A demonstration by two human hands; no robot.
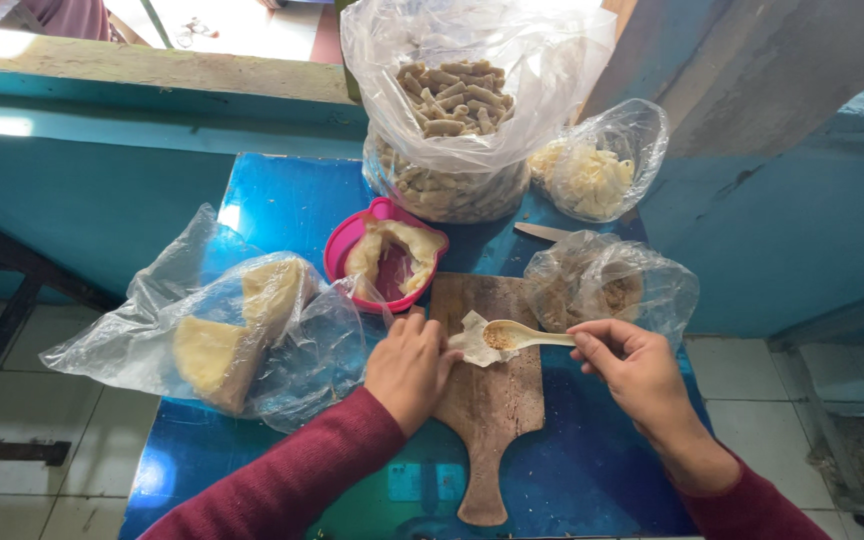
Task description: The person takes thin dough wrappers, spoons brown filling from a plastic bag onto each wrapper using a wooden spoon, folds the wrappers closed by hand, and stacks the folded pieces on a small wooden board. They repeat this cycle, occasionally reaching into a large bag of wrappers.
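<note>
While a pale spoon loaded with brownish crumbly filling hovers over a small white wrapper near the middle of the frame, the right hand pinches the spoon's handle between thumb and fingers, closed around it. The wrapper lies on the upper part of a wooden cutting board, whose handle points toward the bottom edge. The left hand, fingers curled down and loosely bent, rests on the board with its fingertips touching the wrapper's left edge; it grips nothing. Both arms wear dark red sleeves.

Just right of the spoon, touching the board's upper right corner, sits a clear plastic bag holding more of the brown filling. Above the board's upper left corner stands a pink bowl with pale sheets of dough draped in it. At left of centre, a large crumpled clear bag holds yellowish slabs. At the top of the frame, a tall clear sack is filled with finished tan rolls, and beside it to the right a smaller bag holds pale pieces. A knife blade shows between these bags. Everything sits on a glossy blue table against a teal wall, above a tiled floor.
</note>
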